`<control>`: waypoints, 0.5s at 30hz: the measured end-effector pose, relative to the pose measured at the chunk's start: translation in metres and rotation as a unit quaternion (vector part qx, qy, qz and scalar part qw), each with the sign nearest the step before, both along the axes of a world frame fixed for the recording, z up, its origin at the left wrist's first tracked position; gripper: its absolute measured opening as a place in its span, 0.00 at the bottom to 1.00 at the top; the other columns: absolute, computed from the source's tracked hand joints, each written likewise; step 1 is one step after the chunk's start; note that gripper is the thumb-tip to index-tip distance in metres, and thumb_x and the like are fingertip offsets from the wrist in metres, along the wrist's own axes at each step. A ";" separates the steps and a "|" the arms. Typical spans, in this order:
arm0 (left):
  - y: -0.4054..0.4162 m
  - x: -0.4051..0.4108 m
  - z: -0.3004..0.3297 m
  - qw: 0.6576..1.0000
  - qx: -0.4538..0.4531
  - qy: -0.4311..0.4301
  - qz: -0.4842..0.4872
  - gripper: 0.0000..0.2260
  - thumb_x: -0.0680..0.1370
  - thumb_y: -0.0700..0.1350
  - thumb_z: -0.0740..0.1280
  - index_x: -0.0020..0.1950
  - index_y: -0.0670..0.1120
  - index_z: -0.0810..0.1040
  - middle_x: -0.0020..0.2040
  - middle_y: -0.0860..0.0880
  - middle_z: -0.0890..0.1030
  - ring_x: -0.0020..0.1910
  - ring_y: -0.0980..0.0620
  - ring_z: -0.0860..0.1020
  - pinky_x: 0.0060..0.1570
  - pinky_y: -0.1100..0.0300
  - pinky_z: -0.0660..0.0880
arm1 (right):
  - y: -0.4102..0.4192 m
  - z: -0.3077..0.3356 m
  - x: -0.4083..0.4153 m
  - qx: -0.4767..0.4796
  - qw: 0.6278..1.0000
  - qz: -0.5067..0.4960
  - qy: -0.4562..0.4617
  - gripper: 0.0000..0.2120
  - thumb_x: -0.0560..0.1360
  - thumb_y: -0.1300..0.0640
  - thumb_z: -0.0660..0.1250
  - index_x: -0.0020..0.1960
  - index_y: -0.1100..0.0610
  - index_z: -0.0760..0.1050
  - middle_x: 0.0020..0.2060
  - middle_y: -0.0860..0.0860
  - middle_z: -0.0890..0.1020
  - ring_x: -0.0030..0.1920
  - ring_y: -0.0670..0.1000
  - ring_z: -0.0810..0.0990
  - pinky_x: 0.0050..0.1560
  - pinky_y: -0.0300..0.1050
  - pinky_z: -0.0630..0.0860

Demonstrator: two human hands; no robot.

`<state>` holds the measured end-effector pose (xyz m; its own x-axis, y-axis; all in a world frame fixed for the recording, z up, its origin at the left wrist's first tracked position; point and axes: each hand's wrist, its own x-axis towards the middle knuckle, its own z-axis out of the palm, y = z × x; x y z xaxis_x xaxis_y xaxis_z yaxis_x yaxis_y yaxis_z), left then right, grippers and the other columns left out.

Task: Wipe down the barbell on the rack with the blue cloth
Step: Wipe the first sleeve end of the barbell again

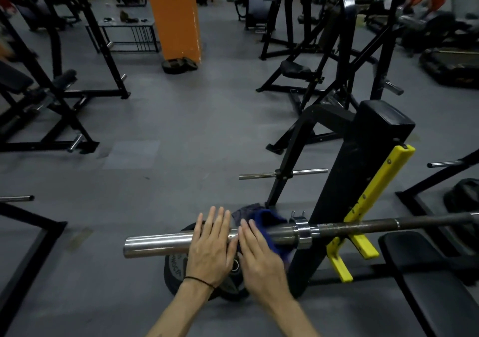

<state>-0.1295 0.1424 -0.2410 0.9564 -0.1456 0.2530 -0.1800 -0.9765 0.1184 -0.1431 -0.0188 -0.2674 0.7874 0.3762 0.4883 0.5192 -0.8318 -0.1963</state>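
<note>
The barbell runs off the right edge, and the hands cover part of its sleeve.

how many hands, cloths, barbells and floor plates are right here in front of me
hands: 2, left hand and right hand
blue cloth: 1
barbell: 1
weight plate on the floor: 1
total: 5

Bare forearms, black band on left wrist
</note>
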 end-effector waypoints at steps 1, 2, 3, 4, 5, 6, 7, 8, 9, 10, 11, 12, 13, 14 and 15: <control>0.001 0.003 0.002 1.000 0.002 -0.007 -0.008 0.28 0.86 0.57 0.48 0.77 0.40 0.68 0.76 0.42 0.70 0.78 0.43 0.64 0.75 0.42 0.58 | -0.011 0.004 0.006 -0.005 1.000 0.007 -0.009 0.22 0.82 0.57 0.59 0.75 0.62 0.70 0.76 0.56 0.69 0.77 0.54 0.66 0.72 0.49 0.71; 0.002 0.006 0.002 1.000 0.007 -0.015 -0.011 0.29 0.85 0.58 0.50 0.77 0.40 0.69 0.76 0.42 0.70 0.78 0.43 0.64 0.75 0.42 0.58 | -0.027 0.011 0.014 -0.002 1.000 -0.022 -0.007 0.22 0.82 0.57 0.59 0.74 0.62 0.71 0.75 0.56 0.70 0.76 0.55 0.69 0.70 0.51 0.74; 0.003 0.010 0.003 1.000 0.010 -0.010 -0.010 0.29 0.85 0.59 0.50 0.77 0.40 0.69 0.76 0.42 0.70 0.77 0.43 0.65 0.75 0.42 0.58 | -0.046 0.016 0.022 -0.004 0.997 -0.071 -0.007 0.21 0.82 0.57 0.58 0.73 0.62 0.72 0.74 0.57 0.71 0.74 0.56 0.71 0.70 0.53 0.74; 0.003 0.013 0.003 1.000 0.015 -0.004 -0.002 0.30 0.85 0.60 0.49 0.76 0.40 0.69 0.76 0.42 0.71 0.77 0.43 0.66 0.75 0.43 0.58 | -0.064 0.019 0.028 -0.011 0.992 -0.122 -0.009 0.21 0.83 0.57 0.57 0.73 0.63 0.72 0.73 0.58 0.72 0.74 0.57 0.71 0.71 0.55 0.71; 0.002 0.017 0.004 1.000 0.015 0.015 0.012 0.31 0.85 0.61 0.46 0.76 0.41 0.69 0.75 0.43 0.71 0.77 0.43 0.66 0.75 0.43 0.58 | -0.076 0.019 0.028 -0.022 0.987 -0.161 -0.011 0.21 0.83 0.57 0.55 0.73 0.63 0.72 0.73 0.58 0.72 0.75 0.59 0.70 0.74 0.56 0.67; 0.001 0.022 0.007 0.999 0.011 0.040 0.031 0.33 0.85 0.63 0.43 0.76 0.41 0.69 0.75 0.43 0.71 0.77 0.44 0.66 0.76 0.44 0.58 | -0.076 0.017 0.025 -0.028 0.983 -0.178 -0.015 0.22 0.83 0.57 0.54 0.74 0.63 0.71 0.74 0.58 0.71 0.76 0.60 0.68 0.76 0.57 0.62; 0.000 0.027 0.009 0.997 0.004 0.061 0.045 0.36 0.84 0.65 0.40 0.77 0.42 0.69 0.76 0.44 0.71 0.77 0.45 0.66 0.77 0.45 0.58 | -0.065 0.012 0.022 -0.023 0.985 -0.171 -0.020 0.22 0.83 0.58 0.55 0.75 0.62 0.69 0.76 0.58 0.69 0.77 0.60 0.66 0.78 0.57 0.59; -0.001 0.031 0.011 0.996 -0.003 0.074 0.050 0.40 0.82 0.67 0.36 0.77 0.43 0.68 0.77 0.45 0.70 0.78 0.46 0.65 0.78 0.47 0.58 | -0.047 0.005 0.016 -0.005 0.990 -0.142 -0.021 0.22 0.83 0.58 0.56 0.76 0.61 0.68 0.77 0.58 0.67 0.78 0.59 0.64 0.78 0.56 0.58; 0.000 0.035 0.011 0.996 -0.007 0.081 0.045 0.44 0.79 0.69 0.31 0.78 0.44 0.66 0.78 0.45 0.67 0.79 0.47 0.62 0.79 0.48 0.55 | -0.025 0.000 0.008 0.008 0.995 -0.094 -0.008 0.23 0.83 0.57 0.57 0.76 0.61 0.67 0.78 0.57 0.66 0.79 0.58 0.63 0.78 0.55 0.58; 0.001 0.039 0.012 0.995 -0.013 0.094 0.038 0.47 0.76 0.70 0.27 0.80 0.44 0.63 0.80 0.46 0.63 0.80 0.48 0.59 0.79 0.50 0.51 | -0.008 -0.004 0.001 0.008 0.999 -0.043 0.000 0.23 0.83 0.56 0.58 0.77 0.61 0.67 0.78 0.56 0.66 0.79 0.57 0.62 0.78 0.53 0.60; 0.002 0.041 0.015 0.993 -0.017 0.109 0.032 0.49 0.74 0.71 0.25 0.81 0.45 0.61 0.81 0.47 0.60 0.81 0.49 0.56 0.79 0.52 0.46 | -0.001 -0.002 -0.001 0.000 1.000 -0.006 -0.005 0.23 0.83 0.56 0.59 0.77 0.61 0.66 0.78 0.56 0.66 0.79 0.56 0.61 0.78 0.52 0.61; 0.004 0.042 0.018 0.994 -0.017 0.105 0.026 0.48 0.75 0.71 0.26 0.81 0.44 0.61 0.81 0.46 0.60 0.81 0.48 0.56 0.79 0.53 0.44 | -0.006 0.003 0.005 -0.008 1.000 0.009 -0.015 0.23 0.83 0.57 0.59 0.77 0.61 0.66 0.77 0.56 0.67 0.79 0.55 0.62 0.77 0.53 0.61; 0.007 0.042 0.020 0.995 -0.007 0.094 0.020 0.46 0.78 0.70 0.30 0.79 0.43 0.65 0.80 0.45 0.64 0.80 0.47 0.60 0.79 0.53 0.46 | -0.020 0.007 0.012 -0.022 0.999 0.001 -0.025 0.22 0.83 0.58 0.58 0.76 0.62 0.68 0.77 0.56 0.68 0.78 0.56 0.64 0.77 0.54 0.61; 0.010 0.038 0.020 0.997 0.002 0.078 0.018 0.41 0.81 0.67 0.35 0.77 0.42 0.70 0.77 0.44 0.68 0.78 0.45 0.65 0.77 0.51 0.51 | -0.037 0.011 0.019 -0.038 0.999 -0.026 -0.028 0.21 0.83 0.58 0.57 0.75 0.62 0.69 0.76 0.57 0.69 0.78 0.57 0.65 0.78 0.57 0.60; 0.014 0.031 0.016 0.998 0.007 0.058 0.019 0.37 0.84 0.65 0.40 0.75 0.41 0.72 0.76 0.43 0.71 0.76 0.44 0.68 0.76 0.48 0.54 | -0.057 0.014 0.024 -0.049 0.996 -0.065 -0.037 0.21 0.83 0.57 0.56 0.75 0.62 0.70 0.75 0.57 0.70 0.77 0.58 0.66 0.78 0.59 0.59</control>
<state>-0.0989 0.1568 -0.2247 0.9841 -0.1108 0.1391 -0.1281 -0.9841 0.1227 -0.1196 -0.0757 -0.2529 0.7963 0.3216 0.5124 0.4152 -0.9065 -0.0761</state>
